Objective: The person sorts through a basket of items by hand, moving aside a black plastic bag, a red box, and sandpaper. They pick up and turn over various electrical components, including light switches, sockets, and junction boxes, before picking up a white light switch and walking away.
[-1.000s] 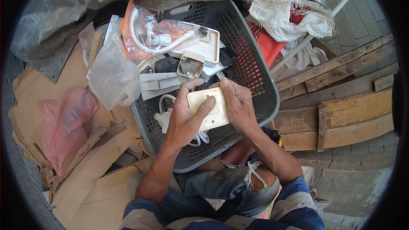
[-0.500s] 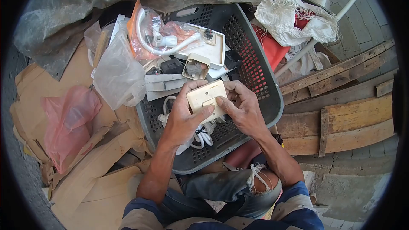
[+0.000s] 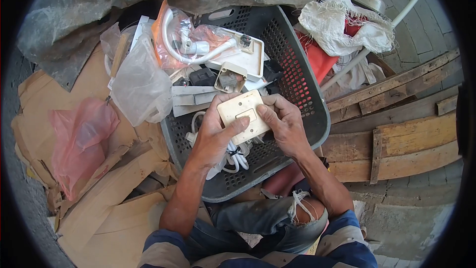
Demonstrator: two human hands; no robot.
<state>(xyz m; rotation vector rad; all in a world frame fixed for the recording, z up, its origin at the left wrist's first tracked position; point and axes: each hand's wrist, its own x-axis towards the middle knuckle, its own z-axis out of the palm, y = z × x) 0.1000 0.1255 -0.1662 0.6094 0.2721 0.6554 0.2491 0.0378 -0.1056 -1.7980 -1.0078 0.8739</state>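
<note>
A cream light switch (image 3: 249, 106), a square plate with a small rocker and two screw holes, is held up between both hands over the black crate. My left hand (image 3: 212, 131) grips its left side, the thumb lying across the lower front by the rocker. At the right edge, my right hand (image 3: 287, 126) pinches the plate with thumb and bent fingers. Just behind it in the crate sits an open square box (image 3: 229, 80) with grey bits inside. White cable (image 3: 237, 160) is coiled beneath the hands.
The perforated black crate (image 3: 317, 114) also holds a white hose (image 3: 172, 49) in plastic and grey metal strips (image 3: 191, 100). Cardboard (image 3: 124, 218) and a pink plastic bag (image 3: 82, 144) lie left. Wooden planks (image 3: 416, 136), a white sack (image 3: 332, 25) and a pale pipe (image 3: 411, 2) are right.
My right thumb has moved off the rocker to the plate's right edge. The switch has turned slightly, its right side tipping upward. My left hand keeps its hold.
</note>
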